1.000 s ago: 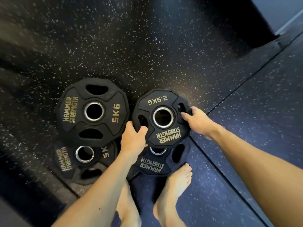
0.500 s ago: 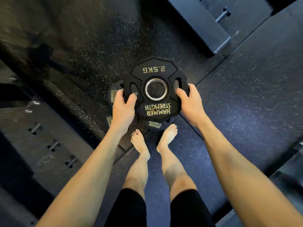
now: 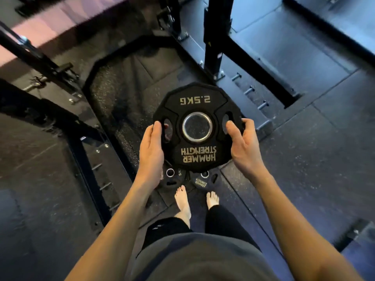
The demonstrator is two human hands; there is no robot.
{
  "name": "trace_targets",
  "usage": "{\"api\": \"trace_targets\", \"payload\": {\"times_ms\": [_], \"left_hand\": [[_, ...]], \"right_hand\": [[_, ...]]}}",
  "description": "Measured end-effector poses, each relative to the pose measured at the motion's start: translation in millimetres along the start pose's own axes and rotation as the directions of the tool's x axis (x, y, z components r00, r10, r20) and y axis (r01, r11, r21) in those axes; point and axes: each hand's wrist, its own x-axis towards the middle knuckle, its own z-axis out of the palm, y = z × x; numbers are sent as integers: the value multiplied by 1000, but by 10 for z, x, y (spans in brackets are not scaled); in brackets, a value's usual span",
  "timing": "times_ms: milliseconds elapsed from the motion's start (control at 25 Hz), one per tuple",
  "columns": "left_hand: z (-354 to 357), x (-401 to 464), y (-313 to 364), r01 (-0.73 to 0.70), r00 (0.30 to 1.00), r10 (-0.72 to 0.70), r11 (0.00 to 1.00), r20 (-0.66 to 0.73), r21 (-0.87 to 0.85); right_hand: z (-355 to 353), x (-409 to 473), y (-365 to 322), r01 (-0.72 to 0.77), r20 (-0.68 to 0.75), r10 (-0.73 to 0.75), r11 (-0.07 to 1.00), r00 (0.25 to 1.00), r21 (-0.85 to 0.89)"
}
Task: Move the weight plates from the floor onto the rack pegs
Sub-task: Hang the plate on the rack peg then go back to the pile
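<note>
**Q:** Start at the left. What's there?

**Me:** Far left, dark rubber floor (image 3: 40,199) with pale flecks, crossed by the black steel base rails (image 3: 85,165) of the frame. Short pegs stick out along the rail nearest me. Blurred; can't read more.

**Q:** And your left hand?

**Me:** My left hand (image 3: 151,153) sits on the left edge of the 2.5 kg plate (image 3: 195,126). Thumb lies over the top face beside the left grip slot; fingers go under the rim, out of sight. It grips the plate.

**Q:** Where is the plate itself?

**Me:** Between my two hands, off the floor, held roughly flat in front of me, face up. Lettering reads upside down from here: "2.5KG" on the far side, "HAMMER STRENGTH" on the near side. Steel-ringed hole in the middle.

**Q:** Right hand?

**Me:** My right hand (image 3: 243,147) grips the opposite edge, thumb on top by the right slot, fingers curled around the rim. The hands are apart, with the plate filling the gap.

**Q:** Below the plate?

**Me:** Two more plates on the floor (image 3: 174,177), partly hidden under the held one, just ahead of my bare feet (image 3: 183,201).

**Q:** Further right?

**Me:** A black upright post (image 3: 213,47) bolted down beyond the plate, then a rail with short pegs (image 3: 249,91) to the upper right, well apart from my right hand.
</note>
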Motion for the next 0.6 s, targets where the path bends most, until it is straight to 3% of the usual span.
{"api": "trace_targets", "payload": {"times_ms": [160, 240, 440, 600], "left_hand": [[-174, -626, 180, -68, 976, 55, 996, -212, -52], [-242, -986, 230, -133, 926, 100, 989, -365, -68], [-634, -1910, 244, -257, 686, 114, 962, -719, -93], [-1045, -2653, 165, -387, 460, 126, 920, -879, -71]], "right_hand": [[43, -305, -403, 141, 163, -140, 990, 977, 5], [108, -456, -553, 187, 276, -184, 982, 943, 14], [532, -1034, -754, 217, 585, -224, 973, 780, 83], [982, -1658, -738, 309, 755, -275, 946, 596, 101]]}}
